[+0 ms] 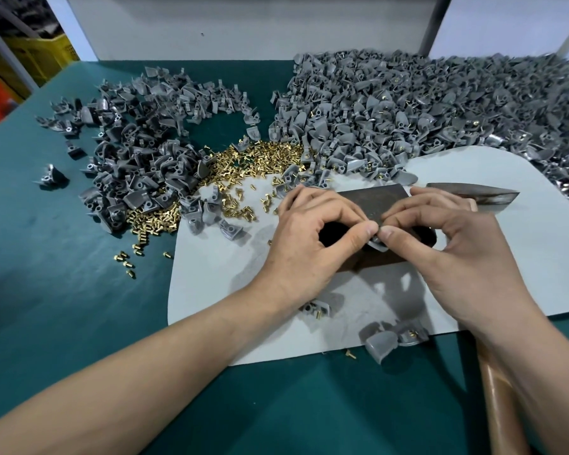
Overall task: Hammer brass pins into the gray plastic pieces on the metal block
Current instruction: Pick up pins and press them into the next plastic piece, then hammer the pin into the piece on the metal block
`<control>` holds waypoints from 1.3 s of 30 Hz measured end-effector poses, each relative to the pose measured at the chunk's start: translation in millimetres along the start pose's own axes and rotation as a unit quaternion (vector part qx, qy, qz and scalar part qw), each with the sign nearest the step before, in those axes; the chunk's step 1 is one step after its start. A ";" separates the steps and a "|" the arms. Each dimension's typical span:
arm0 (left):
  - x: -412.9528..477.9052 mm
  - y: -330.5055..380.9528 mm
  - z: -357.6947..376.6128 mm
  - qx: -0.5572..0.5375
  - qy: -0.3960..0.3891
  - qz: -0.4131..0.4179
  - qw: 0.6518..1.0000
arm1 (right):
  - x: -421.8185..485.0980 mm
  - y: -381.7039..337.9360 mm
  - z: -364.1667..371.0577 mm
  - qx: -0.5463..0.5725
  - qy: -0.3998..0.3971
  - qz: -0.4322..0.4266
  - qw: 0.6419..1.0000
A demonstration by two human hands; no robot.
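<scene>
Both hands met in the middle of the frame, right over the dark metal block [372, 200]. The left hand [309, 231] had its grip pinched shut, thumb and first finger, on one gray plastic piece [376, 245]. The right hand [447, 238] pinched the same piece from the other side. The piece sat near the block's front edge, but I could not tell if it was touching the block or just above it. The fingertips hid the hole, so I could not tell if a pin was in it yet.

The hammer [473, 195] lay under the right hand, its head poking out to the right and its wooden handle running to the lower right corner. I could not tell if the other fingers held it.

Loose brass pins [260, 156] lay above and to the left of the hands, between two big heaps of gray pieces, on the green surface [79, 307] and the white mat [506, 257].

This looked like the getting-ready step. To do it well, the piece should lie flat and steady on the block with its hole facing up, and the pin should stand straight in it. One hand should hold the piece low and off to the side. The first tap should be small and straight down, so the pin does not lean or jump away
</scene>
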State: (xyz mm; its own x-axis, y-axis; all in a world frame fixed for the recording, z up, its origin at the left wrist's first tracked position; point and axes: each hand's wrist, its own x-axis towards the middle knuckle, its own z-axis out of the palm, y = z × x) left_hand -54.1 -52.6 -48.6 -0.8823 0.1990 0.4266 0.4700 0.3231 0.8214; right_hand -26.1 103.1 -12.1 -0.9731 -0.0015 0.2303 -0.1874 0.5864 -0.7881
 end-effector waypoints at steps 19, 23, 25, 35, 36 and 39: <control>-1.9 1.2 1.5 -0.041 0.050 -0.073 0.995 | 4.5 38.9 -43.6 -0.250 0.032 0.265 0.931; -4.3 0.2 -0.3 -0.020 0.027 -0.088 0.996 | 2.1 30.5 -63.8 0.077 -0.008 0.347 0.935; -4.3 1.3 -1.0 -0.008 0.016 -0.080 0.997 | -3.7 22.6 -72.2 0.139 -0.008 0.321 0.937; 0.8 3.3 -1.5 0.033 0.022 -0.057 0.998 | -34.2 -47.6 -56.8 0.025 -0.026 0.092 0.995; 1.4 3.6 -1.7 0.028 0.028 -0.060 0.997 | -33.9 -51.5 -57.0 -0.006 -0.028 0.079 0.996; 2.5 4.1 -2.1 0.019 0.033 -0.070 0.997 | -29.9 -56.1 -58.7 -0.099 -0.039 0.043 0.993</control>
State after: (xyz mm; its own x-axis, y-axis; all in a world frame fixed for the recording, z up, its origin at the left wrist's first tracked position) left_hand -54.4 -52.7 -43.3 -0.9386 0.0880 0.3335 0.3411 0.3792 0.8601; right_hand 21.4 117.8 58.8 -0.9933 -0.0019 0.1156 -0.0798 0.7343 -0.6741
